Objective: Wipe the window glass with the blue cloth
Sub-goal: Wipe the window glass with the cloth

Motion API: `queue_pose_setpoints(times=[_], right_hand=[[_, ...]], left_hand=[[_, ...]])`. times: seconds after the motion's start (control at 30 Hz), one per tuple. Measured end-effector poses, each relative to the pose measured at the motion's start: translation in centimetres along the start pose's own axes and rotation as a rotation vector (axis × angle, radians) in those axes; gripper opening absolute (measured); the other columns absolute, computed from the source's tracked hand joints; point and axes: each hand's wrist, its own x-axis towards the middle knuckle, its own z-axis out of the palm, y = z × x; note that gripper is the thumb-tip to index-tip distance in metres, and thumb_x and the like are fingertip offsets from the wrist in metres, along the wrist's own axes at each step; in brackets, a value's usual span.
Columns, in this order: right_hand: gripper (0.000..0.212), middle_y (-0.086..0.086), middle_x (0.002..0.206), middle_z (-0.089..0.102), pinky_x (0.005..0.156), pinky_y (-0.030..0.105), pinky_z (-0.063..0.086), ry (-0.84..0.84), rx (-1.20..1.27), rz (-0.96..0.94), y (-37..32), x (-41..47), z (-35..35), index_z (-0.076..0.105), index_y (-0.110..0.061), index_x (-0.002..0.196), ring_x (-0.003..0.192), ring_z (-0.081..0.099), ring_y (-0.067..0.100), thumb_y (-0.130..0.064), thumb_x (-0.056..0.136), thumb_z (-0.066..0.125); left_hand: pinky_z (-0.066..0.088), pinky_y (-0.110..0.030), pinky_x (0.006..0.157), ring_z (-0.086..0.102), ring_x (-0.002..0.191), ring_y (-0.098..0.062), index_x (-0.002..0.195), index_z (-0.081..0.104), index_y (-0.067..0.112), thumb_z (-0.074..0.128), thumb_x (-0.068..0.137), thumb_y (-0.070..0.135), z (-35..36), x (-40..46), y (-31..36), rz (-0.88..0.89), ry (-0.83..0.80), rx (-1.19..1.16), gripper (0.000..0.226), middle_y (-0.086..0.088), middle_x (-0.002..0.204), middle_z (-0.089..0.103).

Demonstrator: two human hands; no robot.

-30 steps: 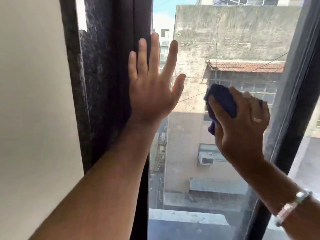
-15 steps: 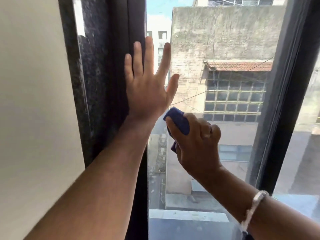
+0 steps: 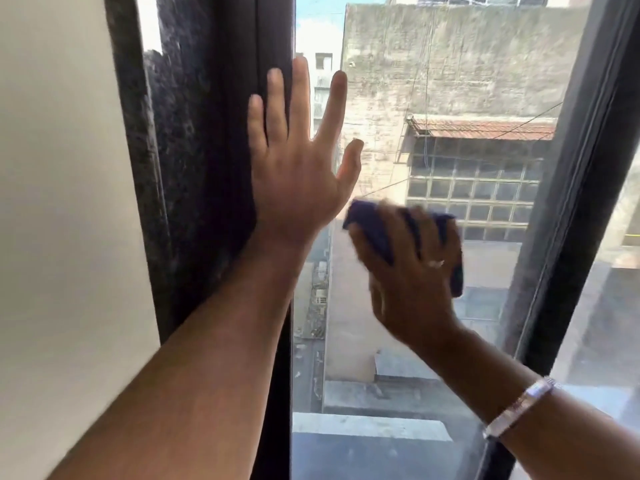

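The window glass (image 3: 433, 81) fills the middle of the view between two dark frames. My left hand (image 3: 294, 178) lies flat with fingers spread, its palm over the left frame's edge and its thumb and forefinger on the glass. My right hand (image 3: 412, 275), blurred by motion, presses the bunched blue cloth (image 3: 377, 230) against the pane at mid height, just right of my left wrist. The cloth shows above my fingers and beside my palm at the right; the rest is hidden under the hand.
A dark left window frame (image 3: 221, 168) meets a speckled dark stone jamb (image 3: 138, 168) and a cream wall (image 3: 59, 202). A slanted dark frame bar (image 3: 568, 216) bounds the pane on the right. Buildings and a street far below show through the glass.
My right hand with the cloth swept left and down across the pane, then back right and slightly up. My left hand has stayed flat in about the same place.
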Motion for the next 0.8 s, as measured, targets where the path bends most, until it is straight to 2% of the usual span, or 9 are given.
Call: queue_pose_setpoints(times=[0.07, 0.13, 0.27, 0.37, 0.47, 0.57, 0.63, 0.7, 0.8], right_hand=[[0.072, 0.004, 0.157, 0.031, 0.112, 0.073, 0.024, -0.132, -0.009, -0.385, 1.5, -3.8, 0.3, 0.041, -0.036, 0.149, 0.139, 0.033, 0.038, -0.023, 0.082, 0.066], [0.071, 0.005, 0.155, 0.036, 0.108, 0.072, 0.032, -0.118, -0.040, -0.457, 6.3, -5.2, -0.2, 0.042, -0.037, 0.148, 0.134, 0.039, 0.038, -0.024, 0.083, 0.068], [0.061, 0.015, 0.155, 0.034, 0.110, 0.064, 0.030, 0.051, -0.073, 0.050, 11.6, -0.1, -1.2, 0.040, -0.039, 0.147, 0.133, 0.035, 0.042, -0.023, 0.090, 0.059], [0.058, 0.012, 0.158, 0.034, 0.111, 0.066, 0.029, 0.117, -0.015, 0.310, 5.2, 4.7, -1.0, 0.044, -0.037, 0.145, 0.139, 0.030, 0.041, -0.023, 0.090, 0.053], [0.066, 0.010, 0.155, 0.040, 0.107, 0.075, 0.032, -0.018, 0.050, -0.049, -0.1, 0.7, 0.1, 0.047, -0.035, 0.145, 0.137, 0.033, 0.043, -0.026, 0.082, 0.063], [0.065, 0.013, 0.147, 0.049, 0.100, 0.071, 0.039, -0.045, 0.012, -0.286, 4.5, -3.3, -0.3, 0.052, -0.034, 0.142, 0.126, 0.045, 0.045, -0.026, 0.080, 0.073], [0.065, 0.017, 0.147, 0.044, 0.102, 0.068, 0.037, -0.034, -0.036, -0.179, 8.5, -2.9, -1.0, 0.049, -0.033, 0.143, 0.124, 0.045, 0.046, -0.024, 0.082, 0.069], [0.059, 0.019, 0.152, 0.036, 0.106, 0.069, 0.032, 0.015, -0.024, 0.106, 11.1, 0.3, -1.6, 0.044, -0.034, 0.145, 0.131, 0.038, 0.047, -0.024, 0.088, 0.057], [0.060, 0.016, 0.158, 0.031, 0.111, 0.068, 0.027, 0.123, 0.001, 0.411, 8.0, 5.0, -1.7, 0.042, -0.034, 0.147, 0.138, 0.031, 0.043, -0.022, 0.089, 0.051]], left_hand=[[0.011, -0.053, 0.127, 0.027, 0.155, -0.040, 0.162, 0.032, 0.029, 0.033, 0.105, 0.060, 0.0, 0.0, -0.2, -0.004, 0.000, -0.010, 0.065, -0.018, 0.167, 0.031], [0.009, -0.052, 0.127, 0.026, 0.155, -0.040, 0.162, 0.031, 0.028, 0.032, 0.106, 0.060, 0.0, -0.2, 0.0, -0.002, -0.003, -0.010, 0.065, -0.017, 0.167, 0.030], [0.012, -0.053, 0.127, 0.027, 0.155, -0.040, 0.162, 0.032, 0.027, 0.033, 0.106, 0.058, 0.1, 0.0, 0.3, -0.014, 0.005, -0.008, 0.064, -0.018, 0.167, 0.031], [0.012, -0.054, 0.126, 0.029, 0.154, -0.041, 0.161, 0.033, 0.027, 0.036, 0.105, 0.056, 0.0, -0.1, 0.3, -0.014, 0.001, -0.019, 0.064, -0.019, 0.166, 0.032], [0.015, -0.055, 0.126, 0.029, 0.154, -0.041, 0.162, 0.032, 0.028, 0.033, 0.106, 0.056, -0.1, -0.4, 0.2, 0.006, -0.009, -0.004, 0.063, -0.019, 0.167, 0.031], [0.011, -0.052, 0.127, 0.028, 0.155, -0.039, 0.162, 0.032, 0.029, 0.036, 0.106, 0.059, -0.2, -0.2, 0.1, 0.002, -0.004, -0.015, 0.064, -0.017, 0.167, 0.031], [0.009, -0.051, 0.127, 0.027, 0.155, -0.039, 0.162, 0.032, 0.028, 0.036, 0.106, 0.058, -0.2, -0.2, 0.1, -0.001, -0.001, -0.025, 0.064, -0.017, 0.167, 0.031], [0.010, -0.052, 0.127, 0.027, 0.155, -0.040, 0.162, 0.032, 0.028, 0.036, 0.106, 0.057, -0.2, -0.2, 0.2, -0.005, -0.002, -0.025, 0.063, -0.018, 0.167, 0.030], [0.011, -0.053, 0.127, 0.026, 0.155, -0.041, 0.162, 0.031, 0.027, 0.035, 0.106, 0.056, -0.3, -0.1, 0.1, 0.000, -0.021, -0.031, 0.063, -0.018, 0.168, 0.028]])
